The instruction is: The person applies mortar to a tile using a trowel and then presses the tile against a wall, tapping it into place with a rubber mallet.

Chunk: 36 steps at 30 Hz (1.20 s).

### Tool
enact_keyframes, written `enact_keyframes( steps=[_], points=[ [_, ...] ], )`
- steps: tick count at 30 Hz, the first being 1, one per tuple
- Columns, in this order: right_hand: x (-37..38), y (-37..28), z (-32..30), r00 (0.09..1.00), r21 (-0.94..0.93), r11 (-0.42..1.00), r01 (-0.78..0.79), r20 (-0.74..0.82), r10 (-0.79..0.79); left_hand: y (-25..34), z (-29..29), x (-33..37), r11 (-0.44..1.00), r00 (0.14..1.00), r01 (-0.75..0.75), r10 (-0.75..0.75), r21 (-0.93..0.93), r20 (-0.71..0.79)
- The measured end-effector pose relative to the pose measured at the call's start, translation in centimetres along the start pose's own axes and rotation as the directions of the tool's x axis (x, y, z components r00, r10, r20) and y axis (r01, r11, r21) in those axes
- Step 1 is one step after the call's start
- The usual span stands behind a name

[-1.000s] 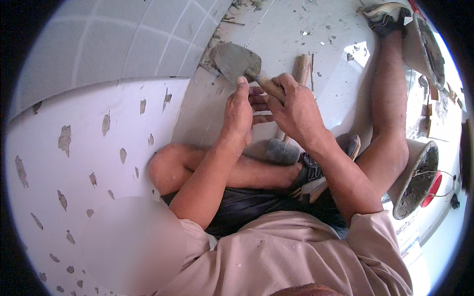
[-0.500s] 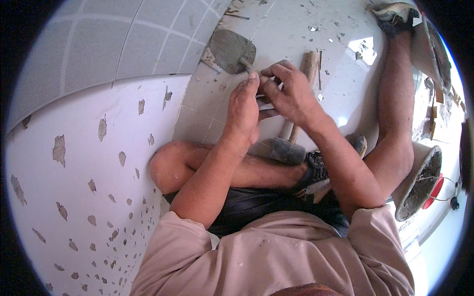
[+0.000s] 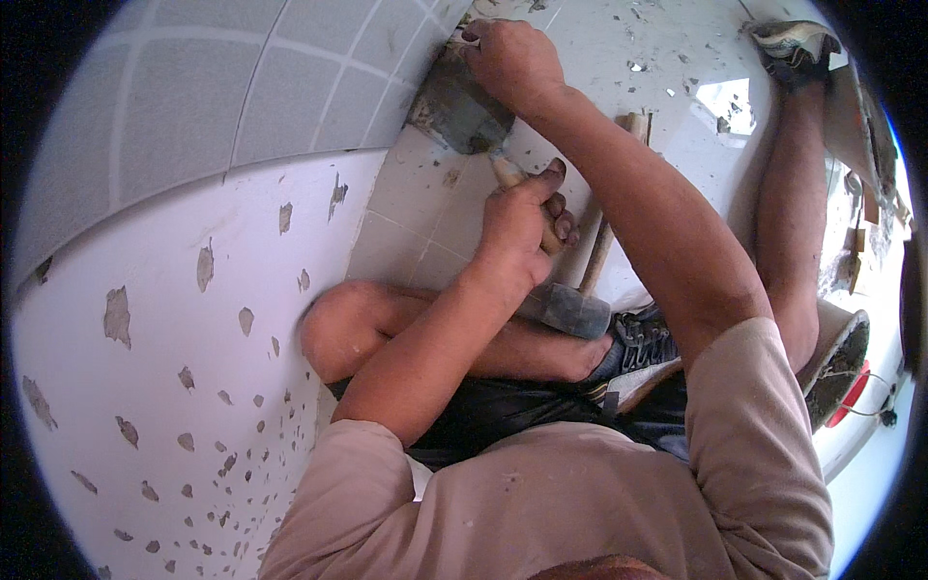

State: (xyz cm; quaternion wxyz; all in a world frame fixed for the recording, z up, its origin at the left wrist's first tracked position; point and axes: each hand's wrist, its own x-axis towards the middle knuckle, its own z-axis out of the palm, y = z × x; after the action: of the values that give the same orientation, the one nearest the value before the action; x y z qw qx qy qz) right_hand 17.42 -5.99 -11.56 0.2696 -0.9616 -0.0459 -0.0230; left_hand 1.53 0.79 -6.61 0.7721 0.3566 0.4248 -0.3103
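Note:
My left hand [image 3: 514, 227] is wrapped round the wooden handle of a trowel [image 3: 462, 111]. Its grey, mortar-smeared blade points away from me, beside the foot of the tiled wall. Beyond my left hand, my right hand [image 3: 517, 63] reaches to the far end of the blade, close to the wall. The fingers there are bent and pressed together; what they hold, if anything, is hidden. A mallet [image 3: 577, 311] with a dark head and a wooden handle lies on the floor by my shoe, its handle partly behind my right forearm.
Large grey tiles [image 3: 193, 87] cover the upper wall at left, above a white wall stretch [image 3: 155, 290] pitted with chips. Crumbs of debris dot the tiled floor [image 3: 590, 68]. At right stand a mortar-crusted bucket [image 3: 839, 362] and a red object [image 3: 851, 398]. My legs flank the floor area.
My right hand has moved away from my left, forward to the blade's far end. My left hand has shifted slightly back and right, and now grips the trowel handle.

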Motion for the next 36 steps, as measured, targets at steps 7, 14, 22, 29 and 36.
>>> enact_keyframes(
  steps=[7,14,22,29,36],
  points=[
    [0.3,-0.6,1.1,0.997,-0.086,0.993,-0.077,-0.013,0.076,-0.4,-0.5,0.6,0.999,1.000,0.019,-0.018,-0.042,0.010],
    [0.3,-1.3,0.8,0.991,-0.078,0.988,-0.132,0.016,0.133,-0.6,-1.4,1.0,0.995,0.994,0.050,-0.042,-0.086,0.098],
    [0.6,0.0,1.6,0.997,-0.043,0.999,0.008,-0.076,-0.011,-0.9,-1.4,1.0,0.994,0.993,0.024,-0.012,-0.105,0.115],
    [0.5,0.0,1.1,0.999,-0.029,0.999,-0.024,-0.026,0.023,-0.9,-1.5,1.1,0.992,0.991,0.024,-0.008,-0.121,0.133],
    [-1.5,0.7,-2.1,0.981,0.174,0.981,-0.083,-0.160,0.111,-0.8,-1.7,0.8,0.993,0.993,0.018,-0.004,-0.120,0.117]
  ],
)
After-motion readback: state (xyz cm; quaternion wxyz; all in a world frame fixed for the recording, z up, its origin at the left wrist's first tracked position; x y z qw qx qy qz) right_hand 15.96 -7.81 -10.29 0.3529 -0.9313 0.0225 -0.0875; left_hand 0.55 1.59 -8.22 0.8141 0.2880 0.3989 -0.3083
